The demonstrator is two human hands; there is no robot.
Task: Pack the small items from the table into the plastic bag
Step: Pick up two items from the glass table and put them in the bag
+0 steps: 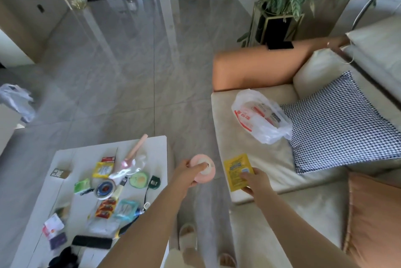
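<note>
I'm gripping a pink round thing [204, 170] in my left hand [187, 174], fingers wrapped tight around it, between the table [71, 155] and the sofa [271, 159]. My right hand [256, 181] is pinching a yellow sachet [236, 170] above the sofa's edge. The bag [260, 115] is lying on the seat beside a checked pillow [338, 124], well beyond both hands. More small items [108, 185] are sitting scattered on the table.
</note>
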